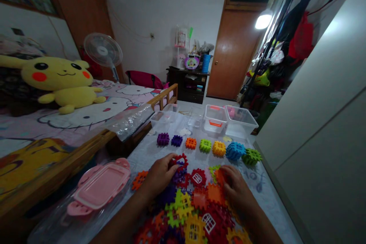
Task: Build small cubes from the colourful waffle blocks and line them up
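Observation:
My left hand is closed, its thumb and fingers pinching a red notched building piece just above a purple one. My right hand lies at the right side of the heap, fingers curled on an orange building piece; the palm hides part of it. A yellow-green piece shows beside those fingertips. Between and below my hands spreads a loose heap of coloured interlocking pieces, with a red one bearing a white window and a yellow one.
Behind the heap stands a row of sorted stacks, from purple through orange and blue to green. Clear plastic boxes stand farther back. A pink lid lies left, beside the wooden bed rail. A white cabinet borders the right.

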